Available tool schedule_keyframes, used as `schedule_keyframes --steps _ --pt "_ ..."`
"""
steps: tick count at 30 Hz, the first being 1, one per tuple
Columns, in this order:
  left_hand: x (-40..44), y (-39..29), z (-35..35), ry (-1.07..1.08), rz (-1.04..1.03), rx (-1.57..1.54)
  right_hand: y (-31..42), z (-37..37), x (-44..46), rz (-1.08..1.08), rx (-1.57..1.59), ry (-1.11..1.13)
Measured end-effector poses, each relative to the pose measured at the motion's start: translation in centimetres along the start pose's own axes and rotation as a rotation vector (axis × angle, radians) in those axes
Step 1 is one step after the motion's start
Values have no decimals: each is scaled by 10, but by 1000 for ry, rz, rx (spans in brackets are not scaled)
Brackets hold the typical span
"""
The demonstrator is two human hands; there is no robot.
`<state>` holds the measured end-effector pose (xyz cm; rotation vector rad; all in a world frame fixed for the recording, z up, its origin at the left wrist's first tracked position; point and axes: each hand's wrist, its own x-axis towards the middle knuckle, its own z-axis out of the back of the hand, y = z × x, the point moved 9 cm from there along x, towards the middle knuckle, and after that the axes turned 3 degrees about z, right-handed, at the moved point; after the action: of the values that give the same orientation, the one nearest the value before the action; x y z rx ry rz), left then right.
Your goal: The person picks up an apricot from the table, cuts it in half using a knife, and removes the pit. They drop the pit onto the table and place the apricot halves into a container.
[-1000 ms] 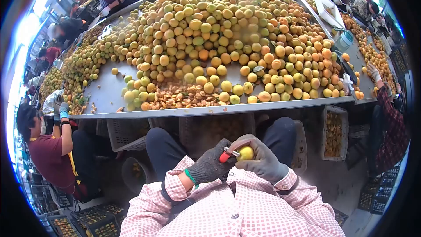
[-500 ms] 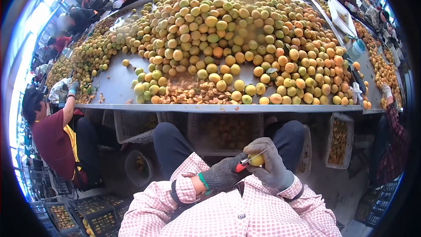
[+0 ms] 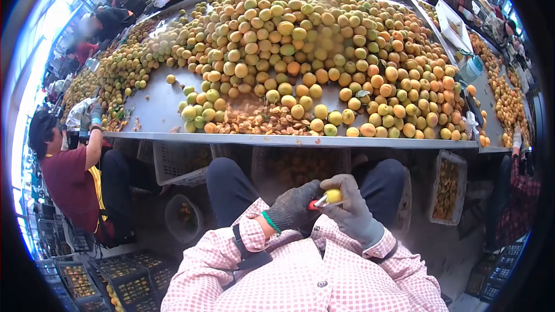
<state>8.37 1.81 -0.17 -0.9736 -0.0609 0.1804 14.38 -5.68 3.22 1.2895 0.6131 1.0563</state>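
Over my lap, my left hand (image 3: 292, 207), in a dark knitted glove with a green cuff edge, is closed round a small red-handled tool (image 3: 314, 204). The tool's metal end touches a yellow-green fruit (image 3: 333, 196). That fruit is pinched by my right hand (image 3: 352, 211), which wears a grey glove. Beyond my knees, a large heap of yellow, green and orange fruit (image 3: 289, 40) lies on a metal table (image 3: 156, 104). A pile of split fruit pieces (image 3: 260, 122) sits near its front edge.
Crates (image 3: 182, 164) and a bin (image 3: 184, 218) stand under and beside the table. At the right is a crate of fruit pieces (image 3: 446, 188). A co-worker in a maroon shirt (image 3: 69, 188) sits at the left; a plaid sleeve (image 3: 523, 188) shows at the right.
The view has shifted, so the table appears further right than at first. My hands stay together while the tool and fruit have turned between them. The co-worker's hands at the left have moved.
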Motion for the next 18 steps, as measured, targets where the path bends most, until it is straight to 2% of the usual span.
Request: schedule_keyframes --steps 1,2,3,4,6,8,10,12,13,14,16,18 --pt "-1 12 1 9 161 -34 -6 -3 2 -119 91 54" --pt "-4 23 3 16 321 -68 -10 1 7 -120 87 49" --pt "-5 19 12 -136 212 -108 -8 4 13 -13 77 42" --pt "-5 25 9 -126 207 -117 -9 8 14 89 66 33" --pt "-1 20 49 -459 90 -319 -52 25 8 -327 384 -138" --pt "-5 31 58 -385 422 -860 -58 32 9 -409 889 -339" --pt "-4 17 62 -360 399 -960 -50 32 8 -421 933 -309" --pt "-4 -15 62 -267 214 -996 -48 28 7 -437 989 -259" --pt "-5 -10 61 -236 170 -524 -44 25 9 -355 970 -201" --pt "-8 -11 60 -234 173 -523 -37 22 12 -274 950 -141" --pt "-9 -30 55 -143 41 -92 -27 22 14 -234 1029 -185" --pt "-14 -29 51 -182 -5 -74 -20 24 13 -180 971 -186"
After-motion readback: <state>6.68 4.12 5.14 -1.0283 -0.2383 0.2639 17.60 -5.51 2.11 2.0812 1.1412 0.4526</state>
